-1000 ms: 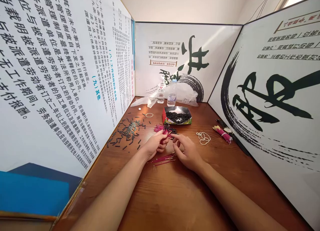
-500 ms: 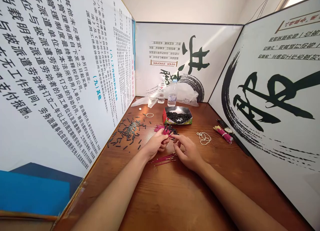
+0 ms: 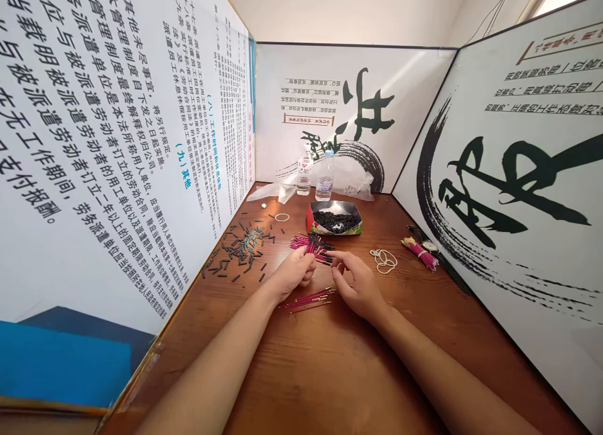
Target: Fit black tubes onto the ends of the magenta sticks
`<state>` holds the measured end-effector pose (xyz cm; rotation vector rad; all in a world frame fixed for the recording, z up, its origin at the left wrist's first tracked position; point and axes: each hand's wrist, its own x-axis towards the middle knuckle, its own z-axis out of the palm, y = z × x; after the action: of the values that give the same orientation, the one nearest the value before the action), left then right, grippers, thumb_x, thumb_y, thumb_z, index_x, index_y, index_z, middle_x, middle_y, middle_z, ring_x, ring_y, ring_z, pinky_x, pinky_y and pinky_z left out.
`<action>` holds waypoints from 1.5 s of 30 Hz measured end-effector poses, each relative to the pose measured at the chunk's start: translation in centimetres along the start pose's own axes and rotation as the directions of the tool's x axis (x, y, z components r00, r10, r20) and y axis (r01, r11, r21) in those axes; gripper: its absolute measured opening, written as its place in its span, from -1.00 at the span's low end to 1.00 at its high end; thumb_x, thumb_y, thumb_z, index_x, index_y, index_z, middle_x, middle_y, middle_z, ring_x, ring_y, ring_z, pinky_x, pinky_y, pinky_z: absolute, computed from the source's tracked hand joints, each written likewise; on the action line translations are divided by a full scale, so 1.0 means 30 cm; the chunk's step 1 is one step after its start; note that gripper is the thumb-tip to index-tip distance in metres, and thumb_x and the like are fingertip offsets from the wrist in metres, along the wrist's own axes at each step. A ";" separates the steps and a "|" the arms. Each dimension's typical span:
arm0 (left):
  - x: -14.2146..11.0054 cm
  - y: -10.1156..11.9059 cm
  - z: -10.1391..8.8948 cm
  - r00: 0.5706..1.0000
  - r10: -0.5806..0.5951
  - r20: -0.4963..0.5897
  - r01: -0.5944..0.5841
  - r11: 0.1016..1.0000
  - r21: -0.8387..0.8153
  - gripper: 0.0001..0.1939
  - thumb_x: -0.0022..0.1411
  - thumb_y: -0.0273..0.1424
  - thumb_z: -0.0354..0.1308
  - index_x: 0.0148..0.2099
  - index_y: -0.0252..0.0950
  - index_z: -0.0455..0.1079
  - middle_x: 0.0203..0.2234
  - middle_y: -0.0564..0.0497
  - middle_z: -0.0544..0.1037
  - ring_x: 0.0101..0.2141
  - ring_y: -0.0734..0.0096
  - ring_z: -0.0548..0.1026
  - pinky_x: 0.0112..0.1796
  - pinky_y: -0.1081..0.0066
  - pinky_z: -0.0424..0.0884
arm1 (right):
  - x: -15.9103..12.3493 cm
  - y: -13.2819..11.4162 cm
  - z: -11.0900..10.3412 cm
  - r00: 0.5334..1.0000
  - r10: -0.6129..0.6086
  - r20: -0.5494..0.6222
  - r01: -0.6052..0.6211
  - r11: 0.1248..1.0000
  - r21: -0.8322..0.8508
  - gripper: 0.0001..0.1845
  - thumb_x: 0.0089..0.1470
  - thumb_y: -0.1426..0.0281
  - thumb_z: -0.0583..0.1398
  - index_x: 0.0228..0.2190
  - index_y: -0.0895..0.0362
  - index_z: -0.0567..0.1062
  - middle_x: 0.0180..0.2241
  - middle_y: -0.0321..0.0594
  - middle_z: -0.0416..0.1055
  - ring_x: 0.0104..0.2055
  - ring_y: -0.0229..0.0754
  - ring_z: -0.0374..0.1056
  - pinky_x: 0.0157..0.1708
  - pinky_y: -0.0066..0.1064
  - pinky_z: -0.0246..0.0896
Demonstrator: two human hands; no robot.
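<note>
My left hand [image 3: 294, 273] is closed around a small bunch of pink wires [image 3: 311, 246] whose ends stick up past the fingers. My right hand [image 3: 355, 283] is just right of it, thumb and forefinger pinched together near the bunch; what they hold is too small to make out. More loose pink wires [image 3: 308, 298] lie on the wooden table [image 3: 330, 372] between my wrists. A pile of pink wires with black tips [image 3: 304, 241] lies just beyond my hands.
A small box of black tubes [image 3: 334, 219] stands behind the hands, two water bottles [image 3: 324, 176] beyond it. Scattered black tubes [image 3: 242, 246] lie at the left, rubber bands [image 3: 385, 259] and a tied pink bundle [image 3: 419, 250] at the right. Printed panels wall three sides.
My right hand's pinched fingers have risen slightly and shifted a little to the right, away from the left hand. The left hand has kept its grip on the bunch.
</note>
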<state>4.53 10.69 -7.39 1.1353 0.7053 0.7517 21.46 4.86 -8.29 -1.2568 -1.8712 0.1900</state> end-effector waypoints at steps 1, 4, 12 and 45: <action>0.001 -0.001 -0.002 1.000 -0.001 -0.008 0.001 1.000 0.003 -0.79 0.17 -0.38 0.03 -0.35 -0.22 -0.01 -0.61 0.25 0.08 -0.70 0.71 -0.07 -0.66 0.61 -0.16 | 0.002 0.010 -0.003 1.000 0.003 -0.014 -0.003 1.000 -0.009 -0.67 0.14 0.47 0.08 -0.04 0.11 0.40 -0.31 -0.23 0.45 -0.34 -0.20 0.34 -0.22 -0.31 0.23; 0.004 0.002 -0.012 1.000 -0.011 -0.020 0.011 1.000 0.014 -0.79 0.14 -0.40 0.04 -0.36 -0.21 -0.01 -0.64 0.27 0.06 -0.71 0.71 -0.08 -0.68 0.61 -0.17 | 0.011 0.038 -0.016 0.998 0.026 -0.064 -0.028 0.999 -0.034 -0.72 0.16 0.45 0.07 -0.08 0.12 0.42 -0.33 -0.23 0.45 -0.33 -0.19 0.35 -0.22 -0.30 0.22; 0.016 -0.002 -0.033 0.999 -0.014 -0.045 0.013 1.000 -0.027 -0.73 0.10 -0.37 0.09 -0.37 -0.20 -0.02 -0.65 0.29 0.04 -0.73 0.74 -0.10 -0.68 0.62 -0.21 | 0.028 0.053 -0.024 0.992 0.072 -0.102 -0.081 0.993 -0.089 -0.78 0.15 0.41 0.08 -0.19 0.11 0.47 -0.35 -0.21 0.46 -0.29 -0.14 0.35 -0.19 -0.27 0.17; 0.028 -0.005 -0.038 0.998 -0.055 0.009 0.056 0.996 -0.068 -0.73 0.12 -0.33 0.07 -0.36 -0.19 -0.04 -0.67 0.30 0.03 -0.73 0.71 -0.13 -0.67 0.59 -0.26 | 0.525 0.254 0.040 0.820 0.503 0.274 -0.178 0.678 -0.714 -0.78 0.02 0.44 0.19 -0.32 0.08 0.65 -0.18 -0.03 0.56 -0.15 0.00 0.46 -0.19 -0.32 0.28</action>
<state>4.12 11.94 -7.94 1.0517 0.6971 0.7190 23.75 21.79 -4.32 -2.2499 -2.1563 0.0041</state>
